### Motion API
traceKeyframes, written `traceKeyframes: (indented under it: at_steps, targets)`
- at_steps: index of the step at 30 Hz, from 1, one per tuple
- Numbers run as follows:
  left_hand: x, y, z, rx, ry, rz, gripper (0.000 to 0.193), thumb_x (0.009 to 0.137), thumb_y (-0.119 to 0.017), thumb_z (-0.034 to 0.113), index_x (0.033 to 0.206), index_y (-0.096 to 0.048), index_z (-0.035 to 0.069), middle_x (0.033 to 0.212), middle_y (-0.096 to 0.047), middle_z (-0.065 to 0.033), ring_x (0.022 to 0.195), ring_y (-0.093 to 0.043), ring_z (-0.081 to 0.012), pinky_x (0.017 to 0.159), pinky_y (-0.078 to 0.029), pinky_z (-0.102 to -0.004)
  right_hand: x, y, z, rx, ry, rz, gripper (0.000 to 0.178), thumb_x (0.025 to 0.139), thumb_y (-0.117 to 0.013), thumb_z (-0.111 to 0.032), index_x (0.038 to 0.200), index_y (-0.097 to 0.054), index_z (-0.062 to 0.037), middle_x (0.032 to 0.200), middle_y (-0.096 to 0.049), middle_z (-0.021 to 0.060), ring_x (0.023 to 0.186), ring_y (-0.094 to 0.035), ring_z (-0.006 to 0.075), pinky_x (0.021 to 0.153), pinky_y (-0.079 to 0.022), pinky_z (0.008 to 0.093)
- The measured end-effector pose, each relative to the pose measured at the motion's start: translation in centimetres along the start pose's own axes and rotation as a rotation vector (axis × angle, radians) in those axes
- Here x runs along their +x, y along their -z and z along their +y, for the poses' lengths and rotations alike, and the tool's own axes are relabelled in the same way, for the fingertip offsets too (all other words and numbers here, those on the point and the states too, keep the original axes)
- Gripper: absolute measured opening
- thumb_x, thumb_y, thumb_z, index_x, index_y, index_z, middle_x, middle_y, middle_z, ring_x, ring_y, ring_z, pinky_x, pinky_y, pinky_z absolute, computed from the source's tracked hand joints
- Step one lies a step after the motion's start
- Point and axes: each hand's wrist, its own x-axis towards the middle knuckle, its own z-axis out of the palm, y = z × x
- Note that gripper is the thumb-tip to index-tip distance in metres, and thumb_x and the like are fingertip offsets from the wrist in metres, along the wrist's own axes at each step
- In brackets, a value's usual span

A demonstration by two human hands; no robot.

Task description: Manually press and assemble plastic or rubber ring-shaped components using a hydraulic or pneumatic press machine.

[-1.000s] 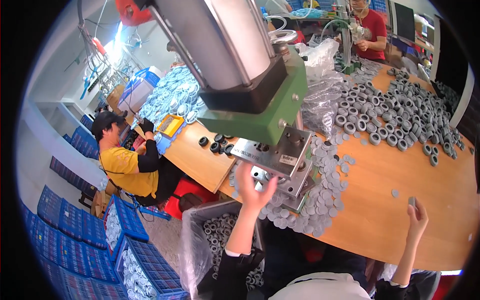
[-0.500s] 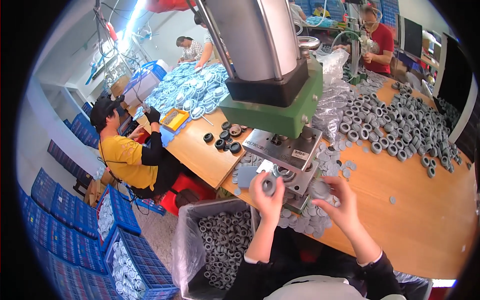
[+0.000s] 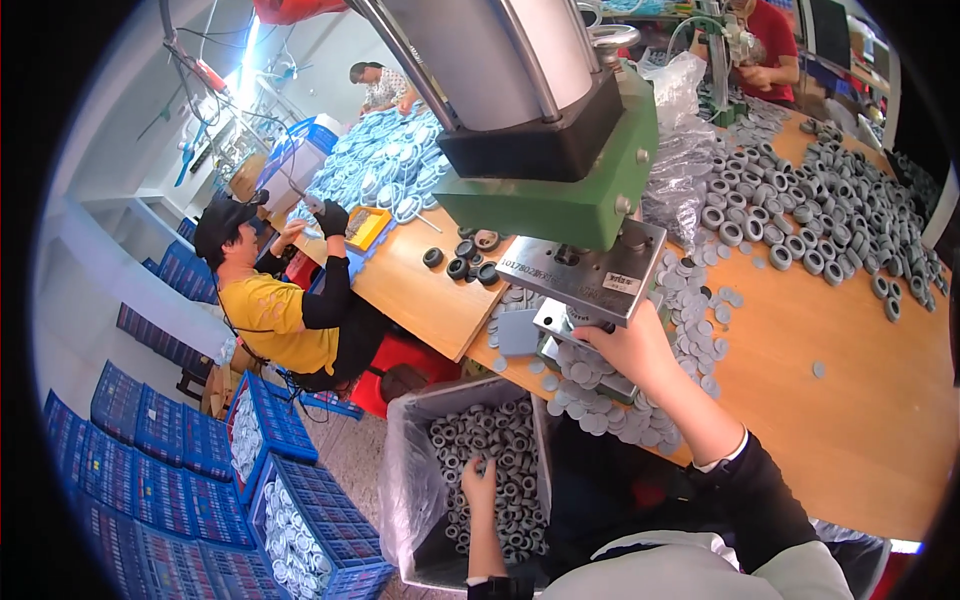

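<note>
Under the green press head (image 3: 560, 190), my right hand (image 3: 625, 345) is pinching something unseen while my left hand (image 3: 478, 482), fingers spread, is dipping into the bin of grey rubber rings (image 3: 500, 455).

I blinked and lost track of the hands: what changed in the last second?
The left hand left the press and dropped into the bin of grey rings. The right hand came in from the table to the press plate. Press, ring pile and discs stayed put.
</note>
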Motion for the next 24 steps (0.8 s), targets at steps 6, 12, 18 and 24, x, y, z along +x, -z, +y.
traceKeyframes:
  at_steps: [6,12,18,24]
  targets:
    - [7.4,-3.9,16.4,-0.082,-0.974,0.124,0.029,0.083,-0.055,0.007,0.109,-0.055,-0.003,0.113,-0.055,-0.0214,0.108,-0.05,-0.0374,0.094,-0.038,-0.0415,-6.4,3.7,2.9,-0.032,0.157,0.012,0.076,0.072,-0.073,-0.02,0.133,-0.032,-0.0011,0.126,-0.046,0.0223,0.116,-0.045,0.0368,0.094,-0.039,0.0403]
    - [15.6,-8.6,20.2,0.279,-1.063,-0.163,0.021,0.071,-0.05,0.002,0.089,-0.058,-0.005,0.09,-0.058,-0.0232,0.09,-0.053,-0.0376,0.079,-0.041,-0.0422,-17.9,19.3,5.9,-0.356,-0.17,0.516,0.058,0.077,-0.07,-0.019,0.126,-0.044,-0.0006,0.121,-0.053,0.0137,0.106,-0.053,0.0251,0.092,-0.041,0.0342]
    - [19.6,-10.3,17.2,0.139,-1.284,-0.146,0.028,0.077,-0.047,0.005,0.099,-0.054,-0.011,0.097,-0.056,-0.0273,0.093,-0.049,-0.0439,0.09,-0.038,-0.0421,-33.7,31.0,-0.9,-0.32,-0.336,1.356,0.03,0.086,-0.06,-0.017,0.11,-0.056,0.0002,0.105,-0.06,0.0075,0.093,-0.057,0.0124,0.083,-0.044,0.0267]
    - [19.1,-11.2,17.3,0.029,-1.099,-0.211,0.043,0.081,-0.058,0.022,0.112,-0.052,-0.008,0.108,-0.055,-0.0248,0.101,-0.054,-0.0293,0.089,-0.041,-0.0377,-47.8,30.7,-5.0,-0.33,-0.539,1.593,0.03,0.086,-0.058,-0.021,0.107,-0.058,0.0001,0.102,-0.061,0.0083,0.091,-0.059,0.0153,0.082,-0.045,0.0277]
